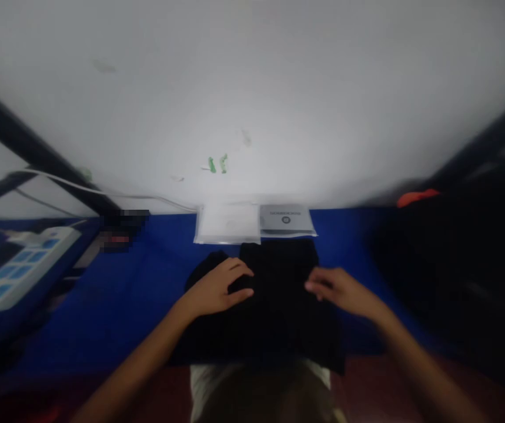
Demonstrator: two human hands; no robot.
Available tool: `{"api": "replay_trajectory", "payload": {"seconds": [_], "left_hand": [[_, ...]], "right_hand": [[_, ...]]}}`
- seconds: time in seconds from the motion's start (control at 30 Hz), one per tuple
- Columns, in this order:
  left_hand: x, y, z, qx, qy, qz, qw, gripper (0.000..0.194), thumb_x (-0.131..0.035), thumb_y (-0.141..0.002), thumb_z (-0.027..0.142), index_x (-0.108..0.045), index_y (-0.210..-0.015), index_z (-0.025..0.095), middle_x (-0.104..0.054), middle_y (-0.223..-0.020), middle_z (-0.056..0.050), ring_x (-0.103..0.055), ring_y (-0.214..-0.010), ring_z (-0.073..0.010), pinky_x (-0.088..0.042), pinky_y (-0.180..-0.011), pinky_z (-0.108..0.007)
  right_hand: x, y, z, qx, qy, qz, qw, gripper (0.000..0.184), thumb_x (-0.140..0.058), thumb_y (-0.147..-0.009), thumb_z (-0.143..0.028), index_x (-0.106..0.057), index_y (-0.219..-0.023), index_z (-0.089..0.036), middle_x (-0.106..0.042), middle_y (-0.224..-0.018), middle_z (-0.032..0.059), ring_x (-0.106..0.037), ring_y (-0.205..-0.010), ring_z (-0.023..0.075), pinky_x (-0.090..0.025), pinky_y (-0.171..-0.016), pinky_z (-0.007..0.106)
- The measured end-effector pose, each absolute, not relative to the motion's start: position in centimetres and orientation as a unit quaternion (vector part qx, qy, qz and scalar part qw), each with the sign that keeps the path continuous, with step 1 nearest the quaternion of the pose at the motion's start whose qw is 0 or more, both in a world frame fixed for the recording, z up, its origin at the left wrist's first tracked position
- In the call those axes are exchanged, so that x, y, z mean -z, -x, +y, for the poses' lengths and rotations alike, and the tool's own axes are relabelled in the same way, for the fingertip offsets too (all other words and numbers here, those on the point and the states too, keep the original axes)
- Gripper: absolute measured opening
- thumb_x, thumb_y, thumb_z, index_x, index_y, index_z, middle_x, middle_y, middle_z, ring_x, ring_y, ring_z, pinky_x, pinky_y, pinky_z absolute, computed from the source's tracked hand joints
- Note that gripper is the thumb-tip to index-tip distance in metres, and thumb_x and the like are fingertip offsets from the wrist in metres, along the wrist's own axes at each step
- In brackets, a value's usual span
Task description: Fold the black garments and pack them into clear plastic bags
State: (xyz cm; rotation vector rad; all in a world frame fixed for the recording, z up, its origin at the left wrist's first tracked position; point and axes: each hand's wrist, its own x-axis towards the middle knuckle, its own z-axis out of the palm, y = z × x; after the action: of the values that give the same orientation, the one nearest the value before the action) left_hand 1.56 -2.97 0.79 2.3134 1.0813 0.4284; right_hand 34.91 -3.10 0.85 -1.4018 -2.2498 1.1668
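Note:
A black cloth garment point(274, 311) is spread over the blue surface in front of me and reaches its front edge; being so dark, it does not show its exact kind. My left hand point(223, 285) rests on its left part, thumb and fingers apart. At the garment's right side, my right hand point(338, 288) has its fingers curled and pinched together on the cloth. Just beyond the garment lie a white flat packet point(228, 223) in clear plastic and, beside it, a grey printed packet point(287, 220).
The blue-covered table point(102, 305) runs up to a white wall point(278, 88). On the left are a white power strip point(23, 270) and a white cable point(102, 192). A large black heap point(464, 264) with an orange item point(417, 198) stands right. Dark bed-like frame bars slope on both sides.

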Motion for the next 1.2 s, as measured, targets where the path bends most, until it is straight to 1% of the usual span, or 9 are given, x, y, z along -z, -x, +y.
{"api": "replay_trajectory", "payload": {"seconds": [0.07, 0.13, 0.27, 0.43, 0.67, 0.8, 0.9, 1.07, 1.2], "left_hand": [[0.4, -2.1, -2.6, -0.143, -0.881, 0.391, 0.224, 0.042, -0.052, -0.092, 0.045, -0.055, -0.13, 0.026, -0.053, -0.137, -0.009, -0.047, -0.128, -0.0265, -0.037, -0.107, -0.044], [1.5, -2.5, -2.5, -0.118, -0.888, 0.408, 0.178, 0.054, -0.049, -0.093, 0.049, -0.044, -0.141, 0.025, -0.044, -0.148, -0.01, -0.038, -0.137, -0.0291, -0.03, -0.112, -0.048], [3.1, -2.8, -2.8, -0.078, -0.877, 0.456, 0.131, 0.072, -0.044, -0.091, 0.06, -0.029, -0.151, 0.021, -0.031, -0.156, -0.011, -0.026, -0.144, -0.0311, -0.024, -0.115, -0.051], [3.5, -2.8, -2.6, -0.061, -0.877, 0.457, 0.132, 0.074, -0.041, -0.091, 0.063, -0.027, -0.151, 0.023, -0.022, -0.159, -0.009, -0.022, -0.146, -0.0301, -0.022, -0.117, -0.049], [3.9, -2.3, -1.4, -0.078, -0.876, 0.456, 0.138, 0.077, -0.044, -0.088, 0.066, -0.032, -0.15, 0.021, -0.027, -0.157, -0.01, -0.028, -0.143, -0.0312, -0.026, -0.116, -0.049], [4.2, -2.5, -1.2, -0.076, -0.876, 0.457, 0.136, 0.077, -0.043, -0.089, 0.066, -0.033, -0.149, 0.02, -0.027, -0.157, -0.011, -0.027, -0.144, -0.0317, -0.025, -0.116, -0.05], [4.3, -2.6, -1.2, -0.091, -0.874, 0.455, 0.143, 0.076, -0.046, -0.088, 0.065, -0.034, -0.149, 0.02, -0.028, -0.157, -0.012, -0.027, -0.143, -0.0325, -0.025, -0.115, -0.051], [3.2, -2.3, -1.3, -0.199, -0.843, 0.455, 0.207, 0.065, -0.055, -0.088, 0.056, -0.043, -0.142, 0.022, -0.042, -0.149, -0.012, -0.037, -0.138, -0.0295, -0.03, -0.114, -0.048], [1.4, -1.7, -0.6, -0.385, -0.736, 0.478, 0.286, 0.044, -0.059, -0.089, 0.045, -0.055, -0.125, 0.021, -0.06, -0.126, -0.011, -0.056, -0.118, -0.0252, -0.043, -0.103, -0.043]], "right_hand": [[0.3, -35.6, 0.3, -0.272, 0.595, -0.727, 0.208, 0.037, -0.05, -0.09, -0.056, -0.062, -0.083, -0.021, -0.066, -0.073, 0.0036, -0.061, -0.067, 0.0191, -0.042, -0.063, 0.029], [1.4, -36.4, 3.6, -0.235, 0.674, -0.654, 0.251, 0.037, -0.062, -0.081, -0.057, -0.064, -0.086, -0.021, -0.068, -0.081, 0.0063, -0.062, -0.072, 0.0208, -0.042, -0.063, 0.029], [3.4, -36.9, 8.2, -0.404, 0.687, -0.538, 0.273, 0.044, -0.068, -0.075, -0.058, -0.062, -0.064, -0.016, -0.062, -0.055, 0.005, -0.045, -0.04, 0.0112, -0.031, -0.043, 0.026], [4.7, -36.8, 10.1, -0.46, 0.669, -0.476, 0.337, 0.033, -0.064, -0.082, -0.044, -0.062, -0.07, -0.012, -0.07, -0.062, 0.0087, -0.033, -0.03, 0.0048, -0.024, -0.031, 0.023], [4.6, -36.5, 10.1, -0.513, 0.633, -0.405, 0.414, 0.016, -0.072, -0.072, -0.018, -0.06, -0.063, -0.012, -0.07, -0.056, 0.0073, -0.039, -0.027, 0.0043, -0.023, -0.025, 0.017], [3.7, -35.8, 9.5, -0.491, 0.597, -0.366, 0.519, 0.015, -0.068, -0.076, -0.021, -0.055, -0.071, -0.016, -0.069, -0.063, 0.0034, -0.063, -0.045, 0.0117, -0.043, -0.035, 0.016], [2.6, -35.7, 9.1, -0.429, 0.564, -0.332, 0.623, 0.017, -0.06, -0.084, -0.031, -0.047, -0.079, -0.021, -0.062, -0.062, -0.006, -0.067, -0.055, 0.0105, -0.054, -0.048, 0.018], [-0.3, -36.3, 8.2, -0.326, 0.444, -0.314, 0.773, 0.023, -0.067, -0.075, -0.034, -0.048, -0.076, -0.022, -0.054, -0.053, -0.0096, -0.063, -0.046, 0.0104, -0.045, -0.038, 0.016], [-2.8, -35.8, 6.9, -0.35, 0.387, -0.318, 0.791, 0.019, -0.07, -0.071, -0.029, -0.053, -0.07, -0.021, -0.052, -0.048, -0.0096, -0.049, -0.036, 0.0065, -0.039, -0.033, 0.016]]}}
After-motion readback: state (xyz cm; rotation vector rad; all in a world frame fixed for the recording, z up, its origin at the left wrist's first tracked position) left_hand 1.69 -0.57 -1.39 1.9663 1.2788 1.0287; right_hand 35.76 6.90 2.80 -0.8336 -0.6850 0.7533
